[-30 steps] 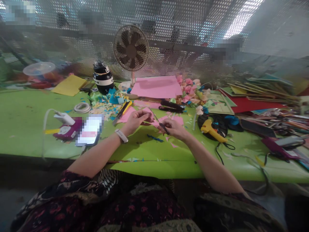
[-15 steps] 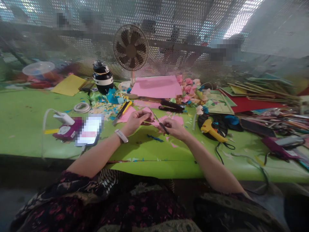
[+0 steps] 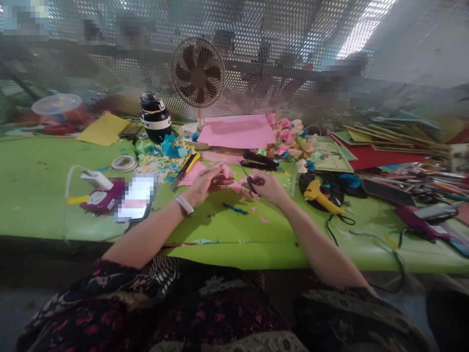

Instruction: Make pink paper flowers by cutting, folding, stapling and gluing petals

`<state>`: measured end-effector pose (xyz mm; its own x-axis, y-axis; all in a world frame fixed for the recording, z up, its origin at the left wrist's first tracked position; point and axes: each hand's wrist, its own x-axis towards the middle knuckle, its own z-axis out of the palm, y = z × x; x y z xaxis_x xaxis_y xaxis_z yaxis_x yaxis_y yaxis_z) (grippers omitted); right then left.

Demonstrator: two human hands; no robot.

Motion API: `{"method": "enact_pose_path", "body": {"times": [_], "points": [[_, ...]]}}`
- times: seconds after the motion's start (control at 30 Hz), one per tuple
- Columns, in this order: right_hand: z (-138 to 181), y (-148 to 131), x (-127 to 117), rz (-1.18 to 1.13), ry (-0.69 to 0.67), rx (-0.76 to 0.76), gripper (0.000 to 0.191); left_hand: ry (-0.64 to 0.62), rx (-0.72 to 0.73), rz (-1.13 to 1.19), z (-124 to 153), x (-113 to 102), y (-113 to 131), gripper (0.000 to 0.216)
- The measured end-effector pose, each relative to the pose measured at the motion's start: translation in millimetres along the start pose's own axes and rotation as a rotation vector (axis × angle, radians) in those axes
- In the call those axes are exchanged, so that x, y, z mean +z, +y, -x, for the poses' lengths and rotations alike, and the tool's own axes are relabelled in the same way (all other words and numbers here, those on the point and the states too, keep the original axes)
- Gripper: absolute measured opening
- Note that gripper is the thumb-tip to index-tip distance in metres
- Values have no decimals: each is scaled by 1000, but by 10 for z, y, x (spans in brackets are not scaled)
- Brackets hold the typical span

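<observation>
Mid-frame, the left hand (image 3: 203, 185) pinches curled pink paper (image 3: 225, 170); the right hand (image 3: 270, 188) grips black-handled metal scissors (image 3: 250, 184), now swung more upright — cutting seems paused above the green desk (image 3: 216, 230).

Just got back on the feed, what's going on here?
A person sits at a green table. The left hand holds a piece of pink paper, and the right hand holds black-handled scissors close beside it. Small pink scraps lie on the table near the right hand. Beyond the hands are a black stapler and a larger pink sheet.
</observation>
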<state>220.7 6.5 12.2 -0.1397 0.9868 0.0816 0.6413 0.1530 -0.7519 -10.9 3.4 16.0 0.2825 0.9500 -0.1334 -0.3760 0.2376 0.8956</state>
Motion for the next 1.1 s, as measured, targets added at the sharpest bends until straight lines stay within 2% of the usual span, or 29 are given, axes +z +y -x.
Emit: {"method": "enact_pose_path", "body": {"times": [0.2,0.43,0.53,0.63,0.77,0.93,1.1], "points": [[-35,-4,20,206,25,-20,48,20,-12,93,-14,19,9,17],[-111,-216,-111,538,-23,59,38,-40,0,126,-68,-30,-18,14],[-242,-251,-128,565,-84,92,32,-34,24,123,-80,-39,-34,11],[-413,-236,-115,597,-46,60,28,-55,51,97,-82,-46,-55,11],[-574,-200,-65,648,-67,55,26,-106,71,80,-108,-85,-109,28],[-608,-188,31,670,-56,52,21,-61,112,1,-151,-137,-180,35],[-598,-217,30,602,-101,89,17,-18,78,-72,-108,-119,-169,40]]}}
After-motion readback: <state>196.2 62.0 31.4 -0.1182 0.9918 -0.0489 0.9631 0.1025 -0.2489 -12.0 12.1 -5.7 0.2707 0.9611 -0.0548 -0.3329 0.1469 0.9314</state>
